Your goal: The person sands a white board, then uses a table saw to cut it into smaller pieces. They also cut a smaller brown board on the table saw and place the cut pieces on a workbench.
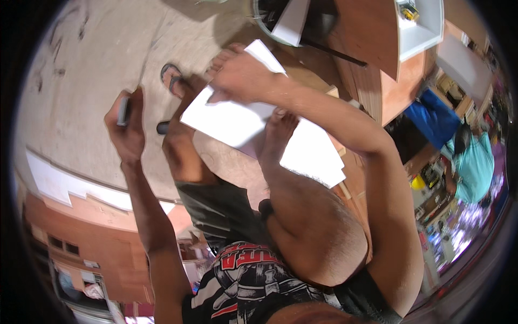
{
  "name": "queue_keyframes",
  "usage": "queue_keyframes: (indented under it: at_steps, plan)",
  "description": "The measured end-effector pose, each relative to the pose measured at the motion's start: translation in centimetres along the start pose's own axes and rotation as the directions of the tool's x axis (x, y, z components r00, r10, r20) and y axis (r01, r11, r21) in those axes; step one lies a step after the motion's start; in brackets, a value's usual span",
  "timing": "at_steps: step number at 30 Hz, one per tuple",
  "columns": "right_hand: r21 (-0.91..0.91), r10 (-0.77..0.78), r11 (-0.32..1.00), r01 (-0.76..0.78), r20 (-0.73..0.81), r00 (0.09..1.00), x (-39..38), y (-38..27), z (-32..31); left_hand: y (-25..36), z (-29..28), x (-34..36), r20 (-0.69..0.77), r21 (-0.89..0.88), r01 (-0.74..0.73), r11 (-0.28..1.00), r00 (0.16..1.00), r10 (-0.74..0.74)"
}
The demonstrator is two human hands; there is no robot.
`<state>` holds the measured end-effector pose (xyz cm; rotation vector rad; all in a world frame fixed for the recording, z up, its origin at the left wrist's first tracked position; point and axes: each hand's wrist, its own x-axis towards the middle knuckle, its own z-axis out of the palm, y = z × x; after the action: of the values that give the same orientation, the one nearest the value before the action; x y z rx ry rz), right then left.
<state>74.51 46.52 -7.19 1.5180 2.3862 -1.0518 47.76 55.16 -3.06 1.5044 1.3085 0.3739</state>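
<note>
My left hand (127,129) is raised at the left, its fingers closed round a small tool with a grey handle (123,112); the rest of the tool is hidden or blurred. My right hand (243,75) lies over the far end of a white board (229,121), its fingers bent at the edge and slightly smeared by motion. The board slants across my raised leg area, and my bare foot (281,123) presses on its middle. A second white edge shows under the near end, so there may be more than one board.
Wooden cabinet pieces (399,89) and a white open box (426,38) stand at the upper right. A round-rimmed container (264,24) is at the top. A person in a turquoise shirt (476,167) sits at the far right. Reddish-brown panels (86,227) lie at the lower left.
</note>
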Motion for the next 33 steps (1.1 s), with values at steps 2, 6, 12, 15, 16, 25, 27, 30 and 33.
queue_keyframes:
  at_steps: [2, 6, 12, 15, 16, 25, 27, 30, 33]
  plan:
    - [0.000, 0.048, 0.999, -0.048, 0.188, 0.981, 0.6, -0.8, 0.8, -2.9, -0.7, 0.6, -0.027, 0.108, 0.080, 0.991, 0.997, -0.078]
    - [0.020, 0.156, 0.985, -0.171, 0.325, 0.933, 1.7, -1.8, -0.2, -5.5, -3.3, 0.5, 0.057, 0.087, 0.121, 0.989, 0.990, -0.126]
    - [-0.018, 0.201, 0.978, -0.206, 0.303, 0.931, 0.4, -2.3, 1.1, -5.4, -5.8, -1.6, 0.107, 0.019, 0.074, 0.997, 0.991, -0.075]
    - [0.040, 0.210, 0.971, -0.234, 0.318, 0.925, -1.4, -2.2, 1.8, -6.5, -6.7, -2.8, 0.040, -0.056, 0.098, 0.994, 0.995, -0.095]
    - [0.041, 0.228, 0.966, -0.255, 0.328, 0.917, -2.2, -2.2, 2.3, -6.7, -7.1, -3.2, 0.012, -0.072, 0.096, 0.993, 0.995, -0.095]
    - [0.028, 0.175, 0.982, -0.189, 0.256, 0.951, -6.8, -2.0, 4.8, -5.0, -4.3, -6.5, -0.104, -0.124, 0.050, 0.991, 0.993, -0.063]
    - [0.041, 0.168, 0.981, -0.189, 0.296, 0.940, -6.9, -2.1, 4.7, -2.8, -2.8, -7.3, -0.078, -0.179, 0.086, 0.980, 0.992, -0.101]
    - [0.010, 0.119, 0.992, -0.126, 0.249, 0.961, -7.2, -1.8, 5.0, -0.4, -0.5, -9.0, -0.062, -0.176, 0.025, 0.984, 0.997, -0.036]
    - [0.178, 0.050, 0.980, -0.092, 0.227, 0.973, -7.6, -0.7, 5.1, 2.4, 2.3, -10.4, 0.017, -0.205, 0.018, 0.979, 1.000, -0.015]
